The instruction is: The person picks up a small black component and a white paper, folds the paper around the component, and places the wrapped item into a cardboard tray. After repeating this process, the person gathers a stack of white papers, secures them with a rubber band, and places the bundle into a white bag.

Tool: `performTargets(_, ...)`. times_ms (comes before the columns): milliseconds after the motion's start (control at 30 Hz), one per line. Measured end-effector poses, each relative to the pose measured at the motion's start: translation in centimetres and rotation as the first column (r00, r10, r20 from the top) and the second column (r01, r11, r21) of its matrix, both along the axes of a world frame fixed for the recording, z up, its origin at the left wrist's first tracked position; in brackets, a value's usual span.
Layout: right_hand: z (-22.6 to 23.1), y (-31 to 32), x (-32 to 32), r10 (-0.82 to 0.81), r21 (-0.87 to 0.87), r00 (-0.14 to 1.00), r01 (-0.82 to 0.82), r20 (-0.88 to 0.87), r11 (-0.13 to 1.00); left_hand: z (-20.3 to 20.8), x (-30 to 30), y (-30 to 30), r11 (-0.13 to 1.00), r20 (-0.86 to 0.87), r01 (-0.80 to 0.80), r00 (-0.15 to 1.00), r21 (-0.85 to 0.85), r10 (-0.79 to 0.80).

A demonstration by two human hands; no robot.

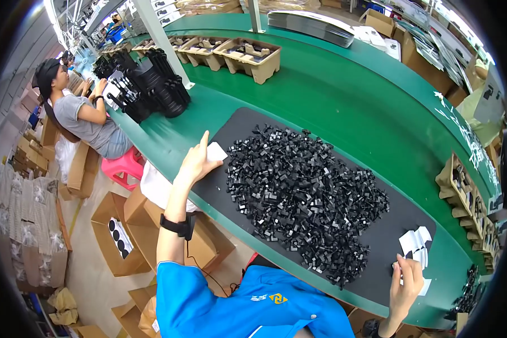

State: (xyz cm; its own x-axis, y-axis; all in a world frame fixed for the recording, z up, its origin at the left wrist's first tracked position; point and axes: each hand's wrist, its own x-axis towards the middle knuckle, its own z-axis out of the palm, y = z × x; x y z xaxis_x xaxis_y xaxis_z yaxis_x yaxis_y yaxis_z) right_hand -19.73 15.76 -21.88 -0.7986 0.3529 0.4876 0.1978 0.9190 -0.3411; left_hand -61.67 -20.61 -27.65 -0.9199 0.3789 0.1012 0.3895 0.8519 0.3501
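Head view: where's the left hand (196, 161)?

"At the left part of the dark mat (403, 218), half open, index finger stretched and thumb apart, touching a white card (216, 152). Whether it grips that, I can't tell."

"And the right hand (407, 283)?"

"Near the mat's right end, fingers bent, just beside some white papers (414, 242). I can't tell if it's closed on anything."

"What's between them?"

"A wide heap (307, 203) of small black parts, on the mat."

"And under the mat?"

"A green bench (146, 139). Brown trays (260, 65) stand farther across."
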Motion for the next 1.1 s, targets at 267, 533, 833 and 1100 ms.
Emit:
performTargets(267,-1.0,-0.2,0.2,-0.111,-0.087,0.994,0.109,-0.022,0.99,1.3,0.8,-1.1,1.0,-0.166,-0.008,0.986,0.016,0.01)
performTargets(533,0.4,-1.6,-1.4,-0.018,-0.329,0.991,-0.028,-0.136,0.944,7.5,9.6,4.1,0.548,0.12,0.131,0.909,0.826,-0.398)
performTargets(833,0.0,-4.1,-4.8,0.346,-0.736,0.91,-0.393,-0.227,0.551,5.8,22.0,17.7,0.225,-0.472,0.888,0.41,0.4,-0.78)
performTargets(1100,-1.5,-3.7,-2.4,0.101,0.11,0.87,-0.054,-0.482,0.992,4.3,24.8,20.1,0.164,0.107,0.149,0.332,0.975,-0.937)
